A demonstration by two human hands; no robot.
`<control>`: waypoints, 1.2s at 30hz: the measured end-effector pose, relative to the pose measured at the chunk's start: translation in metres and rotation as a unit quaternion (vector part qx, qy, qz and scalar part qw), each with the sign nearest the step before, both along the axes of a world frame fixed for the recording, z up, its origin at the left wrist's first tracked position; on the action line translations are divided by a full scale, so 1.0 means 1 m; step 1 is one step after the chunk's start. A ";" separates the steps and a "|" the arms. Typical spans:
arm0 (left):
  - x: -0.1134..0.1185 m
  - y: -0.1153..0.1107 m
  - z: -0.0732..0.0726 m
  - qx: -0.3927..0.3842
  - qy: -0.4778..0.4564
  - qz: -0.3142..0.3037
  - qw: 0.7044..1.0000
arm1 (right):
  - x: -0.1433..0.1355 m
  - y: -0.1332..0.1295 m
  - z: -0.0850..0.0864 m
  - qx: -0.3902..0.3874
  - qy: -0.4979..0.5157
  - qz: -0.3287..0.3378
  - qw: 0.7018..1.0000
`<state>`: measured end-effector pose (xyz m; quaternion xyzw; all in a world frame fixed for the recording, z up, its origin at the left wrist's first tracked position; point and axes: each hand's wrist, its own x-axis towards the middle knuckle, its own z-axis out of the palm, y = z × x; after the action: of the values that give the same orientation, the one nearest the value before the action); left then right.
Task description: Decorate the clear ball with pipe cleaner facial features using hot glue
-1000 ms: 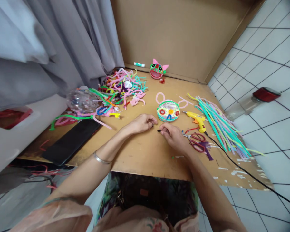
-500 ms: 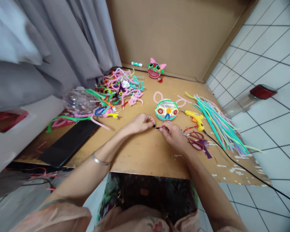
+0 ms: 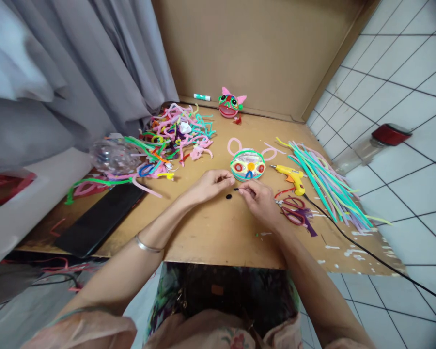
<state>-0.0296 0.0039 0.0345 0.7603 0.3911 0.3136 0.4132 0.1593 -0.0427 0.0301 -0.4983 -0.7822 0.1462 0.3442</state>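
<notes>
A small black coil (image 3: 228,197), perhaps of pipe cleaner, lies on the table just below my left hand. My left hand (image 3: 215,186) hovers close by with thumb and fingers slightly apart, and nothing shows in them. Between its fingertips my right hand (image 3: 256,195) pinches a short black piece (image 3: 236,189). Just beyond both hands sits a round animal-face craft (image 3: 247,173) edged in green, with red-ringed eyes, an orange nose and a blue mouth. Pink loops (image 3: 234,145) lie at its upper left and right.
To the right are a yellow hot glue gun (image 3: 290,177) with a black cord, red-handled scissors (image 3: 293,211) and a bundle of pipe cleaners (image 3: 327,184). Left lie tangled pipe cleaners (image 3: 181,131) and a black flat object (image 3: 101,220). A finished-looking pink-eared face (image 3: 229,104) and a glue stick (image 3: 202,97) stand behind.
My left hand has let go of the black coil, which now lies on the table. The right hand keeps its black piece. The view has shifted slightly.
</notes>
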 end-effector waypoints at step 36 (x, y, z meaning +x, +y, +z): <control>0.009 -0.009 -0.001 -0.090 -0.027 -0.052 0.994 | -0.001 -0.003 -0.001 0.133 -0.078 -0.033 0.988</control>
<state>-0.0211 -0.0054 0.0336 0.7308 0.3662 0.2751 0.5061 0.1579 -0.0460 0.0291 -0.4837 -0.8022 -0.0095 0.3499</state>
